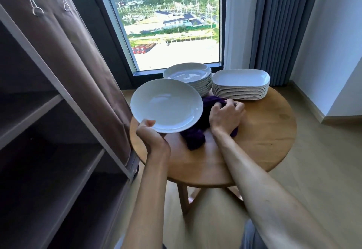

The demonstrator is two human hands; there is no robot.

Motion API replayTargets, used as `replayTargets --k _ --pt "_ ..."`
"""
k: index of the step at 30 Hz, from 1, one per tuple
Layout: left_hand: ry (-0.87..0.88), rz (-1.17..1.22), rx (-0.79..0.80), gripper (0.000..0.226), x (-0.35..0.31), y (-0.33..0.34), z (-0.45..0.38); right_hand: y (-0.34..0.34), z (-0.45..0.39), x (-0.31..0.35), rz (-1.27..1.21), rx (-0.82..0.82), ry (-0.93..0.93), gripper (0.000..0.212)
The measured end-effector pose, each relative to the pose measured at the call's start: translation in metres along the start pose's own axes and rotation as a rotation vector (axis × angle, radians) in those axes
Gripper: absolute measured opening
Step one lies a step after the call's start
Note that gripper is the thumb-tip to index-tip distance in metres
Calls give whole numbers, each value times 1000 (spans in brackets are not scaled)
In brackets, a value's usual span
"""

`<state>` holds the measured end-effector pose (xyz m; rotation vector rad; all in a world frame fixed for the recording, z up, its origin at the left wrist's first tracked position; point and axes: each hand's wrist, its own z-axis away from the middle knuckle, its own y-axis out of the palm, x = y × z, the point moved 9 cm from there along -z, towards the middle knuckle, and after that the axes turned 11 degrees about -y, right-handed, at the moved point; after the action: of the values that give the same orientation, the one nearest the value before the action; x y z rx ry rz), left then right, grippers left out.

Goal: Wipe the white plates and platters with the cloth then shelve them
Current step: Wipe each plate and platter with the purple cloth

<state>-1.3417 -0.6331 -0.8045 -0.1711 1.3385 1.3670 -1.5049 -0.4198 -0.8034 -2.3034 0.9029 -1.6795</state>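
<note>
My left hand (151, 138) grips the near rim of a round white plate (166, 105), held tilted above the left side of the round wooden table (264, 135). My right hand (226, 116) has its fingers curled into a dark purple cloth (195, 137) lying on the table. A stack of round white plates (188, 76) stands at the table's far edge. Beside it on the right is a stack of white rectangular platters (241, 84).
A brown fabric shelf unit (49, 111) with open shelves stands at the left, its cover flap rolled up and clipped. A window (168, 19) and grey curtain (280, 29) lie behind the table. Light wooden floor (313, 170) stretches to the right.
</note>
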Motion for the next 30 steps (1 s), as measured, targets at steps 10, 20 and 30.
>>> replayTargets --k 10,20,30 --pt "-39 -71 -37 35 27 -14 -3 -32 -14 96 -568 291 -68 7" --pt "-104 58 173 33 43 3 -17 19 44 65 261 626 -374 53" --pt "210 -266 450 65 23 34 -1 4 5 82 11 127 -321 34"
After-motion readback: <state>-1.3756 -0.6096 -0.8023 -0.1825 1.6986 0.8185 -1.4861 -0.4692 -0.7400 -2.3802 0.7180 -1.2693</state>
